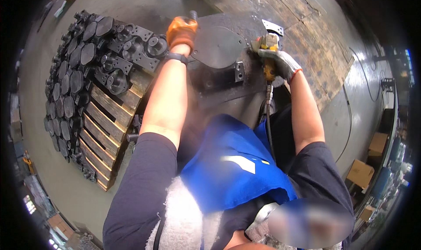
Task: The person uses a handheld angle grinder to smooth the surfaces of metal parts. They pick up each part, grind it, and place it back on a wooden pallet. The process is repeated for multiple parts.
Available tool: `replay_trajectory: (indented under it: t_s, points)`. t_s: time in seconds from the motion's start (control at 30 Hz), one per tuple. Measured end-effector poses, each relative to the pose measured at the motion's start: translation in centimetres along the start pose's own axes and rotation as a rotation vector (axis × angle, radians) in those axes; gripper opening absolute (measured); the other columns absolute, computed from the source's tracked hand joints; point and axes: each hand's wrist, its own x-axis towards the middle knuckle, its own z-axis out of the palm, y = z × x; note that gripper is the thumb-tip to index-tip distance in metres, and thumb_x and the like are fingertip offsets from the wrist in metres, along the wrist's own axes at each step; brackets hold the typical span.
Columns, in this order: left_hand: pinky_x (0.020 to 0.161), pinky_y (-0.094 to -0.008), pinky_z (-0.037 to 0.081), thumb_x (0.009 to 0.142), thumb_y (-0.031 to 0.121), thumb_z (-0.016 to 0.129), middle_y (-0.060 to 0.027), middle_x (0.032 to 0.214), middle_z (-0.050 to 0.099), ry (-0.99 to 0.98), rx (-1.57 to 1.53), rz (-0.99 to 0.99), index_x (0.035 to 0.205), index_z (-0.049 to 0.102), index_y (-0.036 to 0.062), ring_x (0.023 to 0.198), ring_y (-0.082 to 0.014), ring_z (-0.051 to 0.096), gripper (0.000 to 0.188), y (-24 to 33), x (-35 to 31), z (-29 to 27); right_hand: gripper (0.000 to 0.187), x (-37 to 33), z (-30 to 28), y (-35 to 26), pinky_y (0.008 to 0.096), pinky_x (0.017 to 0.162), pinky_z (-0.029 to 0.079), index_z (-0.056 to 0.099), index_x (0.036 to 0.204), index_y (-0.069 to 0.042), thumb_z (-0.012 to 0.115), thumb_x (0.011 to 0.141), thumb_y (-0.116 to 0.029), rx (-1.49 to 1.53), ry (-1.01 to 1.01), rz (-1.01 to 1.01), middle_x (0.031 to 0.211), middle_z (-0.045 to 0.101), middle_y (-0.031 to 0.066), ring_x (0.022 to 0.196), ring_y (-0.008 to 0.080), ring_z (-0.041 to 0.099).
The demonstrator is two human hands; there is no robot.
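My left hand (181, 31), in an orange glove, is closed at the left edge of a dark metal part with a rounded flat plate (218, 48). A short dark cylindrical end (193, 14) sticks out beside its fingers; most of what it grips is hidden. My right hand (280, 62), in a pale glove, is wrapped round a yellow air tool (269, 68), whose hose (268, 114) runs down toward me. The tool's head is at the right side of the part, beside a bright metal bracket (272, 27). A small dark block with holes (238, 71) lies near the plate.
On the left, a wooden pallet (105, 136) carries rows of similar dark metal parts (81, 55). A worn wooden surface (307, 44) spreads at the far right. Cables (348, 114) trail over the floor, and cardboard boxes (360, 173) stand by a shelf at the right.
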Motion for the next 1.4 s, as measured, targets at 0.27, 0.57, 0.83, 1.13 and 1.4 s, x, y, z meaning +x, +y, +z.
replay_trajectory:
  t_s: [0.27, 0.57, 0.83, 1.13, 1.4]
  points:
    - [0.087, -0.0468, 0.053, 0.091, 0.055, 0.058, -0.0214, 0.102, 0.072, 0.045, 0.006, 0.046, 0.096, 0.076, 0.0058, 0.100, -0.0422, 0.068, 0.052, -0.7, -0.1, -0.1, 0.029, 2.0, 0.0, 1.3, 0.0328, 0.064, 0.056, 0.064, 0.101, -0.007, 0.078, 0.085, -0.027, 0.089, -0.069, -0.124, 0.085, 0.067, 0.0045, 0.070, 0.0168, 0.066]
    - [0.085, -0.0478, 0.054, 0.090, 0.056, 0.062, -0.0242, 0.102, 0.071, 0.114, -0.054, 0.094, 0.099, 0.072, 0.0033, 0.097, -0.0436, 0.067, 0.055, -0.6, -0.5, -0.8, 0.024, 2.8, -1.2, 1.1, 0.0302, 0.062, 0.053, 0.065, 0.098, -0.008, 0.075, 0.085, -0.026, 0.144, -0.045, -0.100, 0.083, 0.069, 0.0051, 0.067, 0.0179, 0.066]
    - [0.077, -0.0313, 0.056, 0.096, 0.035, 0.068, -0.0111, 0.091, 0.074, 0.108, -0.529, 0.299, 0.104, 0.067, -0.0004, 0.086, -0.0203, 0.073, 0.036, -0.2, -4.6, -1.0, 0.027, -3.2, -0.7, -3.4, 0.0351, 0.071, 0.055, 0.063, 0.104, -0.003, 0.070, 0.084, -0.021, 0.432, -0.220, -0.164, 0.088, 0.066, 0.0079, 0.076, 0.0206, 0.065]
    - [0.075, -0.0277, 0.053, 0.096, 0.034, 0.067, -0.0091, 0.089, 0.075, 0.013, -0.460, 0.250, 0.102, 0.065, 0.0007, 0.085, -0.0179, 0.074, 0.034, 1.4, -7.6, -2.5, 0.024, 1.7, 0.3, 1.7, 0.0317, 0.060, 0.051, 0.067, 0.103, -0.007, 0.070, 0.085, -0.021, -0.062, 0.058, -0.062, 0.079, 0.066, 0.0038, 0.065, 0.0178, 0.063]
    - [0.091, -0.0454, 0.052, 0.088, 0.043, 0.066, -0.0196, 0.110, 0.071, -0.020, -0.395, 0.109, 0.114, 0.069, 0.0108, 0.106, -0.0398, 0.065, 0.042, 2.1, -5.3, -4.0, 0.051, 4.4, -2.3, 2.8, 0.0360, 0.078, 0.052, 0.074, 0.106, -0.003, 0.065, 0.086, -0.049, -0.601, 0.073, -0.174, 0.100, 0.073, 0.0142, 0.090, 0.0284, 0.069]
